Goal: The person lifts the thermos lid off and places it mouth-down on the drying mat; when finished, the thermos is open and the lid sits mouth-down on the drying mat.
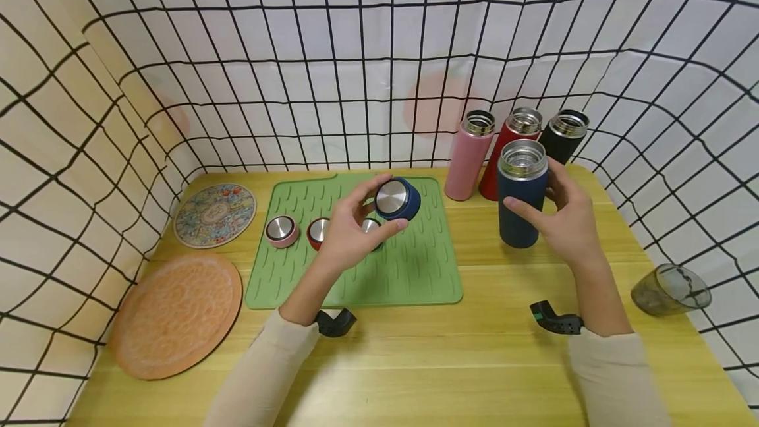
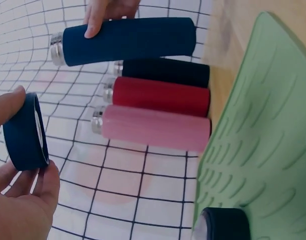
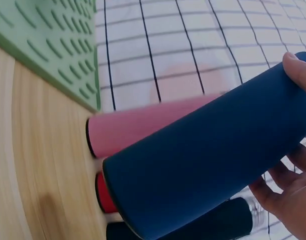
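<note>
My left hand [image 1: 350, 232] grips a blue bottle lid [image 1: 405, 199] by its rim above the green mat, its steel disc facing the head camera. In the left wrist view the lid [image 2: 26, 132] sits between thumb and fingers. On the right, my right hand [image 1: 566, 216] holds a dark blue thermos bottle [image 1: 519, 206] round its side, its steel mouth uncovered. The right wrist view shows this bottle [image 3: 208, 145] raised off the table. Behind it stand a pink bottle [image 1: 468, 160], a red bottle [image 1: 493, 173] and a black bottle [image 1: 560, 140], all without lids.
On the green mat [image 1: 415, 275] sit a pink lid [image 1: 281, 231], a red lid [image 1: 317, 232] and a dark lid [image 1: 372, 226], partly behind my left hand. A patterned round mat [image 1: 215, 215] and an orange round board [image 1: 178, 315] lie left. A tinted glass [image 1: 670, 290] stands right.
</note>
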`<state>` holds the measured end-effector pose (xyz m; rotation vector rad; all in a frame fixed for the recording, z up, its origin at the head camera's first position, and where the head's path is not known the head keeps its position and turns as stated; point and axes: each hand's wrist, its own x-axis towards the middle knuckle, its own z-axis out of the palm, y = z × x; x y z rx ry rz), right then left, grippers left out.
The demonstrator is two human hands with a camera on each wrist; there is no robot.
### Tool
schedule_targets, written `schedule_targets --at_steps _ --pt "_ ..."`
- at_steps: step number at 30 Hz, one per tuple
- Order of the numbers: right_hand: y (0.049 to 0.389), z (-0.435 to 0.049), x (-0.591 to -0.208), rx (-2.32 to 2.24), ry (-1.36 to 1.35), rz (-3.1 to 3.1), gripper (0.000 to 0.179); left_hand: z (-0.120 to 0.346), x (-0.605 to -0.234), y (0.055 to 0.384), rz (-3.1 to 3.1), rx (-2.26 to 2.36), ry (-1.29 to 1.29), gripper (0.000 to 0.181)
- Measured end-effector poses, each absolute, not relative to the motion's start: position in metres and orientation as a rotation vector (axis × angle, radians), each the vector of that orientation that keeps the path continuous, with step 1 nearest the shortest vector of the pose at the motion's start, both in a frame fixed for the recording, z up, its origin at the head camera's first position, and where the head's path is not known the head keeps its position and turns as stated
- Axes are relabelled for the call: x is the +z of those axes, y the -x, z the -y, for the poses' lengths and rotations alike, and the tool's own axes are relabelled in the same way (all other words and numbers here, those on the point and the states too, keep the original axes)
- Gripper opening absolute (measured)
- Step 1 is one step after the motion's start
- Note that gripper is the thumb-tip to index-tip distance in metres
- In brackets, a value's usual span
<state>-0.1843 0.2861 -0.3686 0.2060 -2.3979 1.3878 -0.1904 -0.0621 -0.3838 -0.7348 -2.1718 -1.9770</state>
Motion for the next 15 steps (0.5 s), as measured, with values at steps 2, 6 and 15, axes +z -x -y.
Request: schedule_targets --at_steps 2,6,15 --pt "0.187 -0.292 -0.369 1.371 -0.169 2.403 0.081 0.061 -0.387 0.191 2.204 -1.972 0.716 0.071" --pt "0.19 -0.304 -0.37 1.343 -0.081 2.374 0.078 0.057 -0.394 0.192 2.283 -1.949 0.666 0.071" --pt "0.198 -0.329 -0.371 1.373 0.071 2.202 0.074 0.053 -0.411 0.196 2.359 -1.879 0.67 0.072"
